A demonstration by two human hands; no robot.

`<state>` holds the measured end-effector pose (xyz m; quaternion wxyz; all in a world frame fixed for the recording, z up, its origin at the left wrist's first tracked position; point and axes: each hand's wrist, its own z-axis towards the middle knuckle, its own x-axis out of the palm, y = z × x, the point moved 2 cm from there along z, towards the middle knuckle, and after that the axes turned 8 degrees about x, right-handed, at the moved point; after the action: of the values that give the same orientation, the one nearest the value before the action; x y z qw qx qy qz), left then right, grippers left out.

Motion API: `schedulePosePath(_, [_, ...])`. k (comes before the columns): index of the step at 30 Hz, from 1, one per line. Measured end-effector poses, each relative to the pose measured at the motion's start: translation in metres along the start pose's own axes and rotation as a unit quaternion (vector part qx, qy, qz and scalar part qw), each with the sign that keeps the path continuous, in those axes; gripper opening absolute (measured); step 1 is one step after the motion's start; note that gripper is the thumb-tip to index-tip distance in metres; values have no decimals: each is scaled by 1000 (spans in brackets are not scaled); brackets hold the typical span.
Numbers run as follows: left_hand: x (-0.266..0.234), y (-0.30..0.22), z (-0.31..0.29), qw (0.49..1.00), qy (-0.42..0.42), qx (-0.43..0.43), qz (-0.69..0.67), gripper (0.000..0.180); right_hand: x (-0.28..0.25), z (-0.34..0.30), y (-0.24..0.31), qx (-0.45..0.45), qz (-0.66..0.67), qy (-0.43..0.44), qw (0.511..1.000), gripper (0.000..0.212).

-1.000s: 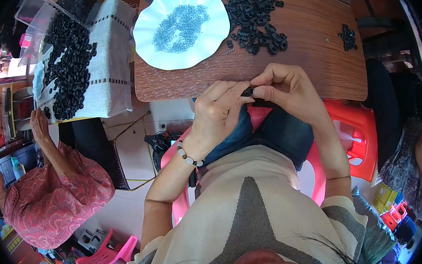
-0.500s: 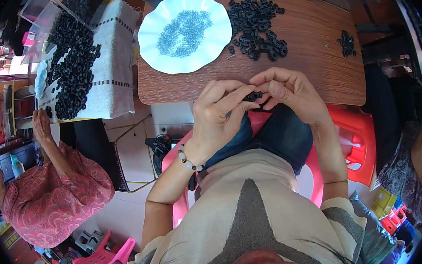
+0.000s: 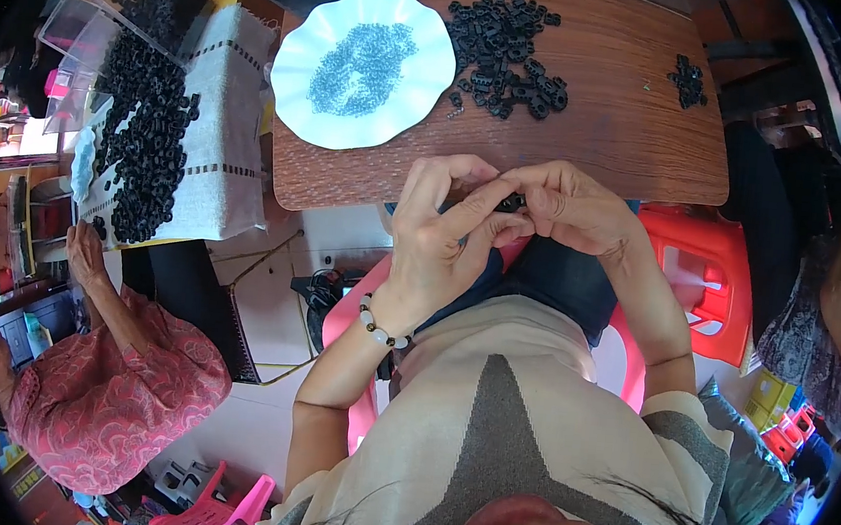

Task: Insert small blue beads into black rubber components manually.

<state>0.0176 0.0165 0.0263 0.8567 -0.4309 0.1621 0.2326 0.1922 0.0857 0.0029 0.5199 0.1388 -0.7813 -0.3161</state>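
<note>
Above my lap, just off the table's near edge, my left hand and my right hand meet. Between their fingertips they pinch a small black plastic part, mostly covered by the fingers. Beyond my hands lies a loose pile of similar black plastic parts on the brown wooden table. To its left, a white wavy-rimmed plate carries many tiny clear and grey pieces. A smaller cluster of black parts rests near the table's right edge.
At the left, a cloth-covered table bears a big heap of black parts beside clear plastic boxes. A person in a pink patterned top sits there. A red plastic stool stands right of my legs; another person is at far right.
Both hands have come slightly lower and closer together around the black part. My right fingers have closed in on it, and it now shows less.
</note>
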Motion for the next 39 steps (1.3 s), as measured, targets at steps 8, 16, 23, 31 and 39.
schedulePosePath(8, [-1,3,-3,998,2,62,2,42,-6,2,-5,-17,12,39,999,49])
schedulePosePath(16, [-2,4,-1,999,8,49,7,38,-4,10,-17,-13,39,-9,999,47])
schedulePosePath(23, [-5,8,2,999,-9,38,34,42,-8,3,-9,-13,-20,-84,996,55])
schedulePosePath(31, [-1,14,-4,998,6,6,55,41,-6,-3,12,-34,-224,-233,946,41])
schedulePosePath(39, [3,17,-2,998,12,19,60,41,-1,5,13,-66,-289,-235,926,23])
